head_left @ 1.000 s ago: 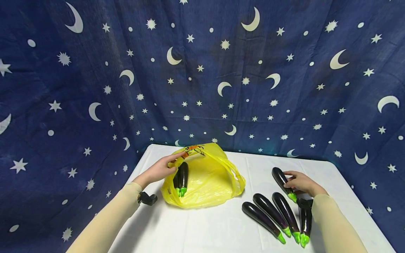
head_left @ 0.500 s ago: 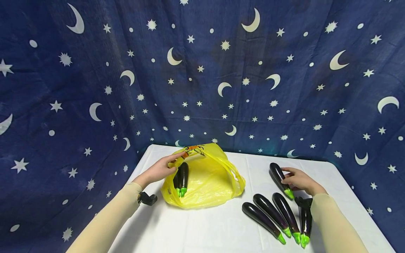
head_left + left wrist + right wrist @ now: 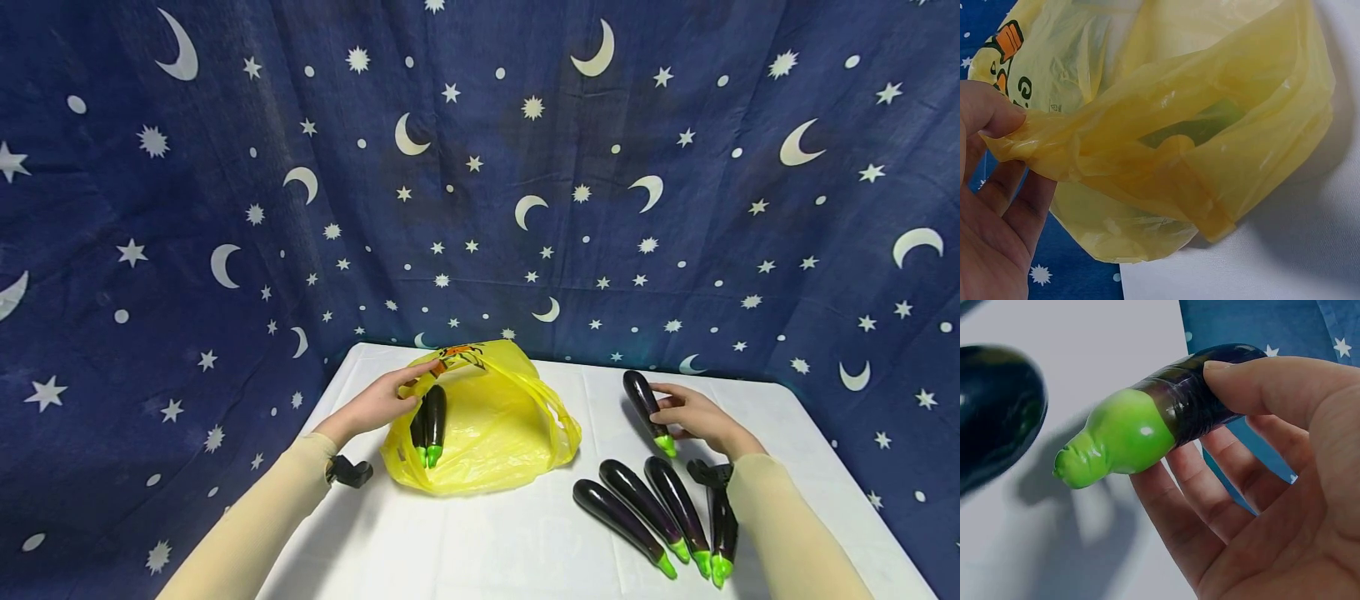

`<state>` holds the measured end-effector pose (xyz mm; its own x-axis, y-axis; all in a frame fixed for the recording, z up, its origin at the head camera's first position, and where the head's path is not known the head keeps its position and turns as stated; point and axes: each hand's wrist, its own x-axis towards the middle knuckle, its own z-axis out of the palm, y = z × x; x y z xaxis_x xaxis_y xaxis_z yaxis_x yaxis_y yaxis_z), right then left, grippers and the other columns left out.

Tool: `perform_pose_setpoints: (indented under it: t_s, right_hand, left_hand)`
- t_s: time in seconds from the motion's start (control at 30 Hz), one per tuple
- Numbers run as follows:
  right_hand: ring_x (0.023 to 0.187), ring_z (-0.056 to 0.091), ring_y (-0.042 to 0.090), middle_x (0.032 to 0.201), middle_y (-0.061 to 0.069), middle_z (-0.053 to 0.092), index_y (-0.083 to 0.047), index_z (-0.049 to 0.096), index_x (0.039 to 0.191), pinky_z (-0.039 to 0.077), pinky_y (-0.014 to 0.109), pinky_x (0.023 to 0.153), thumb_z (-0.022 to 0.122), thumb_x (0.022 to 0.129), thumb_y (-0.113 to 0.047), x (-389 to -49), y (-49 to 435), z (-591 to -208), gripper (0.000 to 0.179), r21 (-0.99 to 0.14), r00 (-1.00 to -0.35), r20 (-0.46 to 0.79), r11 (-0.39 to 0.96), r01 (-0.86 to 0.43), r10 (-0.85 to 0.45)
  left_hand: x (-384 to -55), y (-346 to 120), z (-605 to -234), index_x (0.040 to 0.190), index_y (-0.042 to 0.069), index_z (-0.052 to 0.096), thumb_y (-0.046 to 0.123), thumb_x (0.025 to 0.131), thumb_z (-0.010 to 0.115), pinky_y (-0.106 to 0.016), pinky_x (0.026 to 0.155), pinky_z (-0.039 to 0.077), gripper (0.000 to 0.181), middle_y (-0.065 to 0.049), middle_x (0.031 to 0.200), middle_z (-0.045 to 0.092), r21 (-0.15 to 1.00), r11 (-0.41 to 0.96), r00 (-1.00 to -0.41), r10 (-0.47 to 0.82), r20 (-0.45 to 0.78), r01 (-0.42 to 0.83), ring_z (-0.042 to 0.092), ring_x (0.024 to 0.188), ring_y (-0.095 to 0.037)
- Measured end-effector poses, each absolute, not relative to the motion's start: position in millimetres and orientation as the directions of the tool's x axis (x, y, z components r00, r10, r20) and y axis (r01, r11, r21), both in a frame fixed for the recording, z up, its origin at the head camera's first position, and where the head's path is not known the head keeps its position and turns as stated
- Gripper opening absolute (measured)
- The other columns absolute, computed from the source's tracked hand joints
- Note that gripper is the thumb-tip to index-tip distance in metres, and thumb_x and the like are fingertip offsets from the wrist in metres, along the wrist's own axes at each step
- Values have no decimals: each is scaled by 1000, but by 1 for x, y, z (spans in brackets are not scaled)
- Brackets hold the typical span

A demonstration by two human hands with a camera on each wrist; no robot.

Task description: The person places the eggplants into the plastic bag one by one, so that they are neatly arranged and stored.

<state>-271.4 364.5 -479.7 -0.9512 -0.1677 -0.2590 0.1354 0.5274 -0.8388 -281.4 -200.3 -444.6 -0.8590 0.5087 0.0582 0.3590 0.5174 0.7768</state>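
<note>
In the head view, the left hand (image 3: 378,404) pinches the edge of the yellow bag (image 3: 495,429) between thumb and fingers; two eggplants (image 3: 436,417) lie inside it. The right hand (image 3: 701,417) grips another eggplant (image 3: 642,402), thumb on one side and fingers on the other, above the white surface (image 3: 465,542), near four more eggplants (image 3: 643,505) fanned out side by side.
</note>
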Motion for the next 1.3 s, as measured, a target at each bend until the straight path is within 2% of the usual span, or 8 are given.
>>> perform_pose_setpoints:
  t_s: [0.33,0.6,0.93,1.3]
  right_hand:
    - [111,62,23,143,27,49,-6,27,162,55,43,87,75,93,-20,-277,348,-473,85,-890,-955,-229,438,127,-189]
    - [115,63,25,149,32,41,-5,24,163,55,44,90,73,94,-18,-276,338,-466,85,-916,-956,-205,385,112,-208]
    - [108,66,20,145,30,44,-6,26,162,56,47,90,74,93,-11,-274,321,-459,84,-958,-959,-167,267,103,-228]
    - [111,65,20,147,28,44,-6,27,162,56,46,90,74,93,-10,-273,298,-453,83,-979,-947,-131,191,76,-294]
  left_hand:
    - [-282,-200,-446,157,25,44,-4,95,57,-48,110,41,70,0,154,49,775,514,-855,514,66,369,49,135,-30]
    - [-283,-200,-446,157,25,44,-3,95,57,-50,110,41,70,-1,155,48,774,514,-856,512,68,369,49,135,-32]
    - [-282,-200,-444,157,26,44,-3,95,57,-48,111,40,70,0,155,48,770,522,-857,512,62,367,49,135,-31]
    - [-283,-199,-445,157,26,44,-3,95,58,-48,110,42,71,0,156,47,768,521,-855,514,66,372,50,134,-30]
